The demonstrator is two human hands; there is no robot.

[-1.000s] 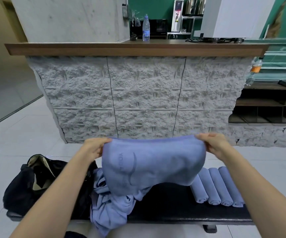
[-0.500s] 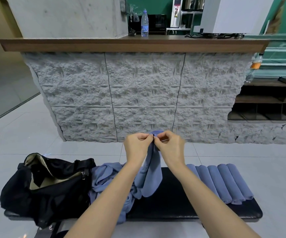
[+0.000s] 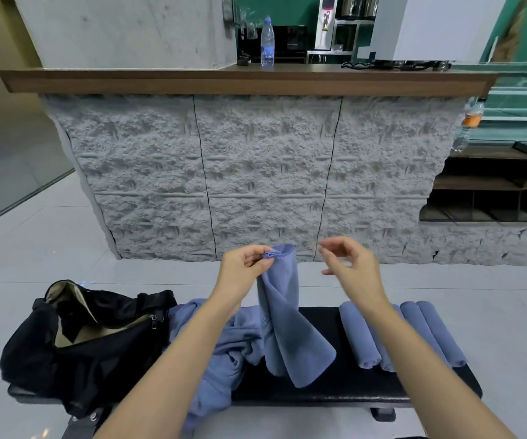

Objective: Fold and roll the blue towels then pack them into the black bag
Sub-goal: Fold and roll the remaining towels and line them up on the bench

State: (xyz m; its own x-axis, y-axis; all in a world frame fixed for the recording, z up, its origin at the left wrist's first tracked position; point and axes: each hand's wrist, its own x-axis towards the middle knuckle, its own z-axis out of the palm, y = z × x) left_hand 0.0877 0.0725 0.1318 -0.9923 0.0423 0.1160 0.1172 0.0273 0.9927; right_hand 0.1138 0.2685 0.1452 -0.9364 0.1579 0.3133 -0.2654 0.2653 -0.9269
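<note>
**Head view**

1. Left hand (image 3: 245, 265): raised above the desk (image 3: 351, 392). Its fingers (image 3: 257, 252) pinch the gathered top corners of the held towel (image 3: 287, 321).
2. Right hand (image 3: 352, 266): level with the towel's top and apart from it. Its fingers (image 3: 332, 248) are loosely curled and hold nothing.
3. Held towel: blue, doubled lengthwise and hanging from the left pinch. There is a twist partway down, and the lower end rests on the desk against the loose pile (image 3: 221, 346).
4. Loose pile: unfolded blue towels between the black bag (image 3: 97, 343) and the held towel, spilling over the near edge of the desk.
5. Rolled towels (image 3: 358, 337): several lying side by side at the right end of the desk, partly hidden by the right forearm.
6. Black bag: at the left end of the desk, mouth open and pale lining showing. No towel is visible inside.

**Step judged:** folding is under way on this towel. Rolling and packing are not yet begun.

**Handling notes:**
- The cloth is limp, so the twist should be shaken out before any further fold, or the roll will come out lumpy.
- The free hand would best take the hanging lower end or run down the edges to align them.
- Laying the strip flat on the bare stretch of desk, clear of the pile, should keep stray cloth from being rolled in.
- A tight, even roll should match the ones already made.
</note>
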